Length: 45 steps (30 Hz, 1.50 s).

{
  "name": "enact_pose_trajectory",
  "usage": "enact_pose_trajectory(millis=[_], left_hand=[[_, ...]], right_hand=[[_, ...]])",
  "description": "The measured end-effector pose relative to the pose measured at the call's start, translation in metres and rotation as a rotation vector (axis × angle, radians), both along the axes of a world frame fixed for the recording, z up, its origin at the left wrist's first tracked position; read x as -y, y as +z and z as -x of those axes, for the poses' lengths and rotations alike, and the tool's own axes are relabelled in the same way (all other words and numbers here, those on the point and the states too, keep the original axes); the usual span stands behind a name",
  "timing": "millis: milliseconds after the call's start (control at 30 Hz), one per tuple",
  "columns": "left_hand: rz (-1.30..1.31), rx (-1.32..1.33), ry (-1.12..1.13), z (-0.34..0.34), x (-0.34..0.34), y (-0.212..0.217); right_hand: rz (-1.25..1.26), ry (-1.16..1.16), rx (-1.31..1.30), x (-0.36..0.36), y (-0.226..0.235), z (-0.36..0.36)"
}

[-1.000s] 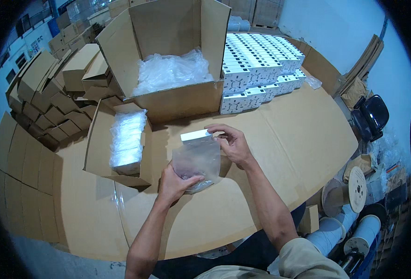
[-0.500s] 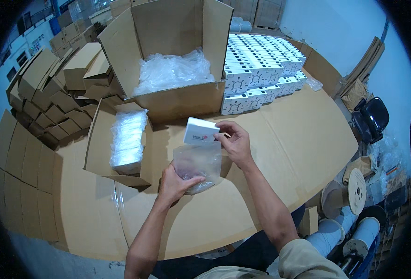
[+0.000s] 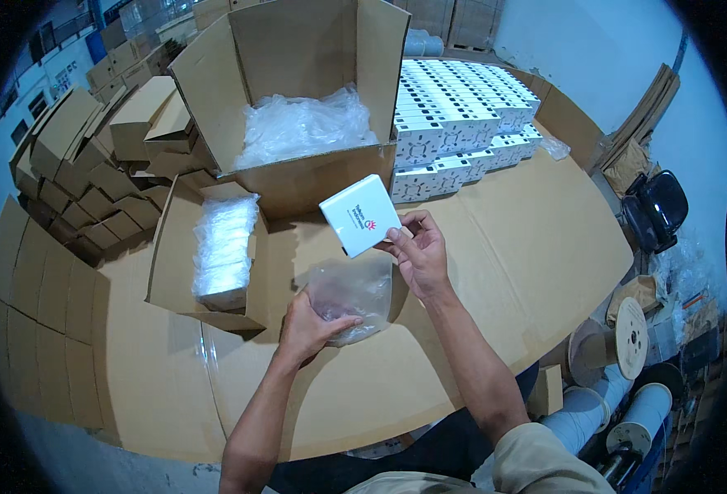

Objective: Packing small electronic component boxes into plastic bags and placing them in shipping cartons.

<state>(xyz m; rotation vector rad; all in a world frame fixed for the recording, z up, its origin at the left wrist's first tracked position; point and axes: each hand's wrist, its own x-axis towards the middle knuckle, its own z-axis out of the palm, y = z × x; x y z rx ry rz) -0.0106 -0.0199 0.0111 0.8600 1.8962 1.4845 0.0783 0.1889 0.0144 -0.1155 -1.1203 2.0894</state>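
Observation:
A small square white box (image 3: 354,212) is pinched at its right corner by the thumb and fingers of my right hand (image 3: 419,253). Its printed face, with a small red mark, is turned up and tilted. Just below it, my left hand (image 3: 312,328) grips a clear plastic bag (image 3: 354,292), thumb on top and the other fingers underneath. The bag's open end faces the white box, and the two are apart. To the left of the bag stands an open carton (image 3: 170,276) holding a row of plastic-wrapped packs (image 3: 225,247).
A large open carton (image 3: 318,177) of clear plastic bags (image 3: 306,128) stands behind. Stacked white boxes (image 3: 446,132) fill the table's back right. Folded brown cartons (image 3: 92,173) are piled at the left. Beyond the cardboard-covered table's (image 3: 536,247) right edge are cable spools (image 3: 631,337) and a black chair (image 3: 660,210).
My right hand has turned the white box so its printed face shows, and lifted it slightly away from the bag. My left hand and the bag have barely moved.

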Motion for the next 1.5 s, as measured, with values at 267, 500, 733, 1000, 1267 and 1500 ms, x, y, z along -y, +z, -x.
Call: enact_pose_trajectory(millis=[267,500,733,1000,1267,1500], left_hand=[[0.022,-0.015,0.014,0.004,0.002,0.000],[-0.019,-0.018,0.042,0.006,0.003,-0.003],[-0.014,-0.069,0.055,0.009,0.004,-0.010],[-0.090,-0.021,0.052,0.007,0.001,-0.005],[-0.175,0.170,0.115,0.005,-0.002,-0.006],[-0.232,0.149,0.277,0.006,-0.008,-0.019]], right_hand=[[-0.097,-0.008,0.025,-0.004,-0.006,0.001],[-0.123,0.013,0.092,-0.007,-0.012,-0.001],[-0.115,0.080,0.144,-0.007,-0.008,-0.003],[-0.176,0.143,0.248,-0.008,-0.011,-0.003],[-0.337,0.136,0.255,-0.008,-0.015,-0.002],[-0.277,0.151,0.436,0.009,0.000,-0.002]])
